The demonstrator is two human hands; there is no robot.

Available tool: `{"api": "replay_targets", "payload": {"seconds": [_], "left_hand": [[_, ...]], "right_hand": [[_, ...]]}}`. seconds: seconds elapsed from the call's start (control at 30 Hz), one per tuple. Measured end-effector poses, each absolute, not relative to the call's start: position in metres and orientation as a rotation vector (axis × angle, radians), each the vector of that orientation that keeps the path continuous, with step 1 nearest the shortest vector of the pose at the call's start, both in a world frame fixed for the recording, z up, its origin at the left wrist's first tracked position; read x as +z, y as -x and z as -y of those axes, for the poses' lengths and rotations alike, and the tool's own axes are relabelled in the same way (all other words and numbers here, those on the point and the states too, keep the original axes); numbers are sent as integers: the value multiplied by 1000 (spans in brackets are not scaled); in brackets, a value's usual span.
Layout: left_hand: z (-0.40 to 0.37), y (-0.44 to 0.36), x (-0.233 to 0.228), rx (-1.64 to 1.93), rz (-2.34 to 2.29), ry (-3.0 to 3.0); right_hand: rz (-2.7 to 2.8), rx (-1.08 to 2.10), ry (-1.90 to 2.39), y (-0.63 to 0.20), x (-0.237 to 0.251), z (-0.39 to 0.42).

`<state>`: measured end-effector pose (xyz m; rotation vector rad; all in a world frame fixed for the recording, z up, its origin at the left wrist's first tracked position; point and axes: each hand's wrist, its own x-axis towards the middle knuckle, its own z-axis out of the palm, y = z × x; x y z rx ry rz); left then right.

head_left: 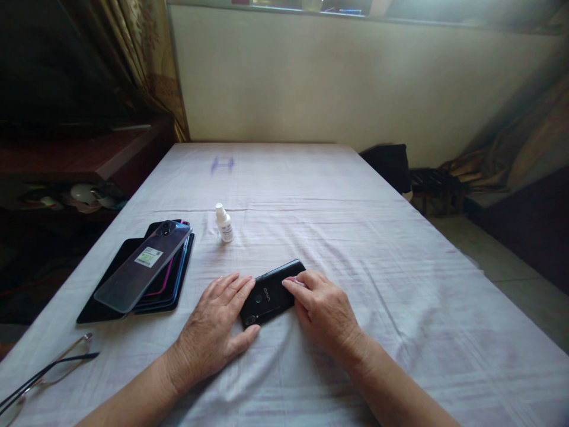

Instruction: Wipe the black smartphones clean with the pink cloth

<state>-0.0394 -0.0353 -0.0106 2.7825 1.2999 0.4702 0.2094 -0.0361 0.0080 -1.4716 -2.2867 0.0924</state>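
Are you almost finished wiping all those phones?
Hard to tell what is done: no wiped pile shows apart from the rest. In hand: the black phone lies back up on the sheet; the left hand steadies it and the right hand presses something pale, maybe a cloth, onto it. Left, probably: the stack of phones beside the small white bottle.

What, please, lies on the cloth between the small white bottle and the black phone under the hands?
Nothing: in the head view, only bare, wrinkled cloth lies between the bottle and the phone.
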Motion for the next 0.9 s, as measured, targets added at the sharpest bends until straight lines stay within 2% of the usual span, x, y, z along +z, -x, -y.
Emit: {"api": "replay_targets", "payload": {"seconds": [0.3, 0.5, 0.7, 0.9], "left_hand": [[34, 41, -9, 455, -1277, -2792], [35, 40, -10, 460, -1287, -2785], [35, 40, -10, 449, -1291, -2764], [35, 40, -10, 453, -1283, -2781]], "right_hand": [[2196, -4, 1623, -230, 3, 28], [2266, 47, 1503, -216, 7, 34], [2216, 16, 1626, -227, 5, 30], [2266, 91, 1537, -217, 8, 35]]}}
